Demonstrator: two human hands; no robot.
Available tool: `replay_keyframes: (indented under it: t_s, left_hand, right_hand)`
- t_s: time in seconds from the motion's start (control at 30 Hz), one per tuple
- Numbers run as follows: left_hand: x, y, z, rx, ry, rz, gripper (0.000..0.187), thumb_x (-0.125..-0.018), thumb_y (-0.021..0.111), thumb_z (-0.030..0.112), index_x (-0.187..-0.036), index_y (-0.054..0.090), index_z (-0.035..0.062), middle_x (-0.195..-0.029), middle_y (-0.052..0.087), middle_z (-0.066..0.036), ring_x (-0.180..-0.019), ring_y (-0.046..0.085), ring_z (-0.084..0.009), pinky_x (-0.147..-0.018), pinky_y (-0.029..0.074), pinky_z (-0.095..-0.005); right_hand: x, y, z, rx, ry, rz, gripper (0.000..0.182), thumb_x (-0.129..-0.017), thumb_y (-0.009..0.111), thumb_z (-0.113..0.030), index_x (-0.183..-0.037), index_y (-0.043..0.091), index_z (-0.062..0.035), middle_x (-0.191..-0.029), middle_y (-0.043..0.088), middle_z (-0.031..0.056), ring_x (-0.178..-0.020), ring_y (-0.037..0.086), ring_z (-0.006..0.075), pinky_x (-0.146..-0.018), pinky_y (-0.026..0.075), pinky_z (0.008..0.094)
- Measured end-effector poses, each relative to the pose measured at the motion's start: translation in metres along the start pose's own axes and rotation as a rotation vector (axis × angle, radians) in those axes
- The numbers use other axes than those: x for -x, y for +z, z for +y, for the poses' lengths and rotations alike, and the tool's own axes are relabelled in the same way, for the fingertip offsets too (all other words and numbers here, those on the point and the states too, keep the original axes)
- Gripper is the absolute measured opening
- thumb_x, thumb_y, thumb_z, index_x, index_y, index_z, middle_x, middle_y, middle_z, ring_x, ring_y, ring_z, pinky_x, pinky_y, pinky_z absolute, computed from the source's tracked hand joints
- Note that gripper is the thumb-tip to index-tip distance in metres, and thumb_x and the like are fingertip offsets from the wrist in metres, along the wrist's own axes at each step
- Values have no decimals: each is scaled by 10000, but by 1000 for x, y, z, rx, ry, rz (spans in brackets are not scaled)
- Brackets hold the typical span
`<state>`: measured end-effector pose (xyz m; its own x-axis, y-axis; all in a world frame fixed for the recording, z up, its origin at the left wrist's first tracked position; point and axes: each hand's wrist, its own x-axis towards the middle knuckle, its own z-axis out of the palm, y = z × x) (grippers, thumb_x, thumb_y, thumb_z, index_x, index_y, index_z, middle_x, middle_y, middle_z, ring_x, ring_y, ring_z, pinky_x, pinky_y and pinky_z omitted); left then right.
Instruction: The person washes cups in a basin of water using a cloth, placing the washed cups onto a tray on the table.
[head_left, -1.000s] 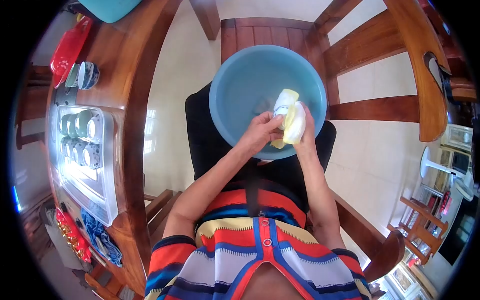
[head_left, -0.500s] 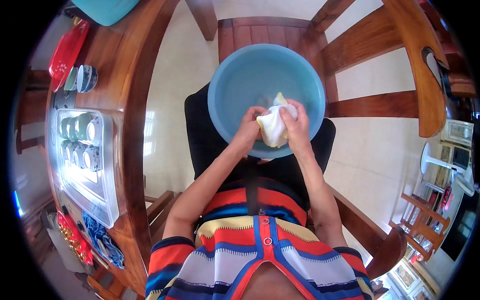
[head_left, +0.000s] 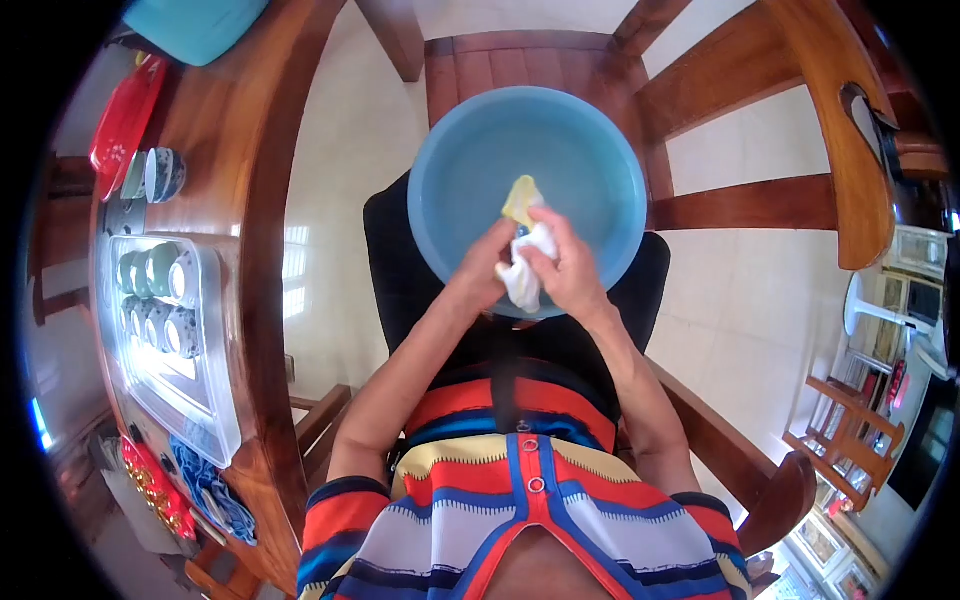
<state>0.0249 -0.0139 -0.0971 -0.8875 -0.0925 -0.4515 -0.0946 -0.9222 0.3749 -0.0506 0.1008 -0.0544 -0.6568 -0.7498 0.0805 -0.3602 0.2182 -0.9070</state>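
A white cloth with yellow edging (head_left: 524,282) is bunched between my two hands, over the near part of a round light-blue basin (head_left: 470,150). My right hand (head_left: 574,268) is closed on the cloth from the right, thumb and fingers pinching its folds. On the other side my left hand (head_left: 484,264) presses against the cloth with bent fingers, partly hidden. A yellow corner sticks up beyond the fingertips. Between the hands shows a small bluish patch, too small to make out.
The basin rests on a slatted wooden chair (head_left: 480,85). At left, a wooden table (head_left: 215,125) carries a clear plastic tray (head_left: 222,400) with several cups, small patterned bowls (head_left: 165,175), a red tray (head_left: 125,130) and a blue cloth (head_left: 210,490).
The cloth has turned and become more bunched, its yellow corner now pointing up and left. Both hands have shifted slightly left and closer together.
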Motion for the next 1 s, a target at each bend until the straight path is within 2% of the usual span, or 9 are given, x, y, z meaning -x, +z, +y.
replay_keyframes:
  t_s: [0.17, 0.23, 0.47, 0.53, 0.63, 0.67, 0.77, 0.93, 1.0]
  left_hand:
    - [2, 0, 10, -226, -71, 273, 391, -935, 322, 292, -1199, 438, 29, -1113, 548, -127, -987, 580, -236, -829, 490, -373]
    - [8, 6, 13, -313, -93, 330, 391, -935, 324, 292, -1203, 433, 29, -1114, 548, -124, -981, 582, -236, -826, 492, -368]
    - [7, 15, 0, -259, -59, 31, 434, -920, 391, 389, -1193, 431, 55, -1094, 551, -94, -982, 574, -192, -840, 482, -337]
    - [5, 15, -2, -242, -47, 7, 445, -914, 395, 409, -1186, 438, 60, -1085, 554, -90, -983, 571, -185, -843, 480, -334]
    - [-2, 7, 4, -302, -61, 170, 467, -913, 373, 437, -1177, 449, 59, -1083, 558, -99, -996, 567, -205, -853, 476, -357]
    - [-5, -1, 5, -134, -70, 169, 430, -918, 361, 402, -1145, 465, 52, -1043, 567, -94, -935, 582, -199, -817, 482, -355]
    - [-1, 1, 8, 52, -124, 198, 408, -928, 343, 376, -1114, 484, 42, -994, 579, -92, -880, 595, -196, -783, 488, -360]
    - [8, 12, 9, -52, -146, 263, 446, -928, 384, 396, -1156, 437, 16, -1024, 549, -110, -935, 570, -204, -805, 477, -369]
    - [11, 20, 3, -342, -4, 241, 474, -938, 342, 415, -1244, 364, 55, -1158, 497, -121, -1046, 527, -225, -878, 445, -385]
  right_hand:
    - [-4, 6, -4, 97, -224, 3, 390, -802, 614, -106, -1159, 467, -53, -966, 588, 147, -848, 590, 219, -747, 456, 305]
    - [-1, 8, -3, -189, 104, -57, 359, -806, 595, -158, -1137, 479, -79, -1030, 575, 179, -922, 575, 323, -770, 455, 363]
    - [-5, 0, -5, -148, 178, -10, 273, -827, 578, -193, -1061, 510, -68, -971, 594, 192, -858, 612, 310, -730, 470, 352]
    - [-6, -3, -7, -165, 190, 16, 285, -839, 584, -168, -1079, 510, -33, -875, 596, 105, -797, 572, 137, -700, 452, 266]
    - [-6, -4, -4, -237, 108, -58, 316, -826, 601, -142, -1107, 504, -38, -916, 580, 74, -838, 554, 126, -726, 446, 258]
    - [-5, -3, -6, -237, 107, -59, 316, -826, 601, -142, -1107, 504, -38, -916, 580, 74, -838, 554, 126, -726, 446, 258]
    - [-3, 2, -15, -381, 59, -54, 309, -811, 593, -127, -1107, 517, -82, -960, 590, 114, -864, 586, 212, -755, 463, 311]
    - [-8, 8, 0, -458, 178, 60, 311, -806, 604, -100, -1091, 503, -25, -943, 556, 50, -850, 525, 100, -742, 440, 234]
    - [-8, 4, 2, -387, 196, 110, 290, -811, 606, -113, -1068, 508, -20, -919, 558, 46, -837, 524, 90, -732, 443, 229]
